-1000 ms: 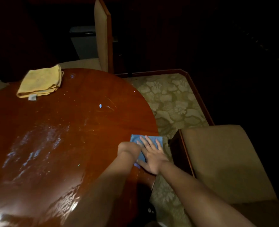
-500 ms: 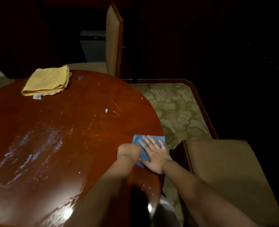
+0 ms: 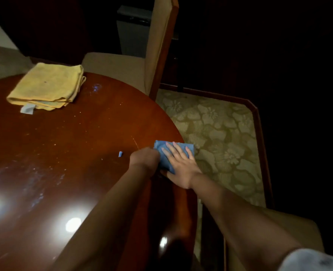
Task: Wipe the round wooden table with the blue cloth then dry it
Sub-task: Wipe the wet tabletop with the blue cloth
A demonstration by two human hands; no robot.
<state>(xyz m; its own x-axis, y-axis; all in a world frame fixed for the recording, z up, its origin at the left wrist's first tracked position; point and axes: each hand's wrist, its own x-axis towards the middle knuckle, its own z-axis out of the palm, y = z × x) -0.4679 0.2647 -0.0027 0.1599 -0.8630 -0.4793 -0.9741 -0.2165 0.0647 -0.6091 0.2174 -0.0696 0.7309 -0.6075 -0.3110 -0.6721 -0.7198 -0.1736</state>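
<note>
Where the two bare forearms reach in from the near edge, the round, glossy red-brown wooden table [image 3: 67, 153] fills the left and middle of the view, its polish throwing back bright white spots of lamp glare close to the person and carrying a pale, streaky smear and fine specks further in. At the table's right rim lies the small folded blue cloth [image 3: 162, 151], with the right hand [image 3: 181, 167] pressed flat on top of it, fingers straight and spread, the fingertips reaching to the cloth's far edge. The left hand [image 3: 145, 158] sits just beside it, touching the cloth's left side (its fingers are hidden behind the wrist, so whether it grips the cloth cannot be told). Just left of that hand a tiny blue scrap [image 3: 120, 154] rests on the wood. To the right of the table, near the person, the tan padded seat of a chair [image 3: 291, 229] shows dimly behind the right forearm. Beyond the rim a beige carpet with a floral pattern [image 3: 216, 133] covers the floor, bordered by a dark wooden trim. On the far left part of the tabletop lies a folded yellow cloth [image 3: 48, 86] with a white tag at its near edge. Behind the table stands a beige upholstered chair with a wooden frame [image 3: 157, 47], and the room past it is dark.
</note>
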